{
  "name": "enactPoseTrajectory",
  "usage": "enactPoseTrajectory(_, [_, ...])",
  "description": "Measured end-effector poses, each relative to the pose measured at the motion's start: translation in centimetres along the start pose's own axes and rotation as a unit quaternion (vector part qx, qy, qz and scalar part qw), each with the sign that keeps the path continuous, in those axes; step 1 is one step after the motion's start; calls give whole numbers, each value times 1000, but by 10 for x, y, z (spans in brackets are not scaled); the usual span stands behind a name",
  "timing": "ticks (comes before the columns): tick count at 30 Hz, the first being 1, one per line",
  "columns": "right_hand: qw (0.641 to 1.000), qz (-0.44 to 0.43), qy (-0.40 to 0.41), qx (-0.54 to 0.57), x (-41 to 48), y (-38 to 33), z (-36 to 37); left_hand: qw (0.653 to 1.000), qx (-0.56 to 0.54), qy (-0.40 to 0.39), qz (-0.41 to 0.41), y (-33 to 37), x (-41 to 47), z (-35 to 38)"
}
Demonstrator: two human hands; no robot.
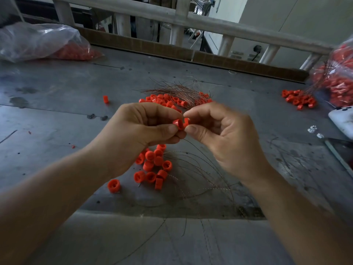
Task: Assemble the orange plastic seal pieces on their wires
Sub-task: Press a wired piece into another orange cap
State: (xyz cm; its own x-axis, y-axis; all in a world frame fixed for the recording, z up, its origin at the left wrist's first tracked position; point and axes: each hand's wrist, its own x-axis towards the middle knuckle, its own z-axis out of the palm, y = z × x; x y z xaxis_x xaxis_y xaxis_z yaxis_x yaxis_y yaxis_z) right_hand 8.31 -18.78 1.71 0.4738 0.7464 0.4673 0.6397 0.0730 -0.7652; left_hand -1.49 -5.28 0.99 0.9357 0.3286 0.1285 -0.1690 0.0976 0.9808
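Beyond the seal piece (178,124): loose orange pile (166,101) and wire bundle (172,89) on the grey table (57,92); nearer than it, another pile (152,165) trailing wires; far left of it, a clear bag (42,42) of orange parts. Held mid-air, pinched by left hand (141,129) thumb and curled fingers, axis roughly toward right hand (225,134), pinching a second piece (186,121) against it.

hands (137,129) (225,136): 2 | held seal pieces (178,124) (186,121): 2 | orange-piece heaps (152,165) (168,101) (298,99) on table (57,115): 3 | stray single piece (105,99): 1 | clear bags of pieces (42,43) (340,77): 2 | wire bundle (175,88): 1
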Motion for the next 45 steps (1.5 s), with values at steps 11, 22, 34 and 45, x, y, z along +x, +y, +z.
enactPoseTrajectory(11, [996,-20,40,-76,-2,4,6,999,14,27,-10,-1,0,2])
enactPoseTrajectory(22, [996,-31,41,-74,-4,4,2,999,34,3,-28,0,-3,3])
enactPoseTrajectory(34, [997,-55,30,-47,-2,3,0,997,11,-45,-60,4,-4,0])
enactPoseTrajectory(45, [997,-27,-66,-15,0,2,-3,988,-6,-111,-103,6,-2,-7])
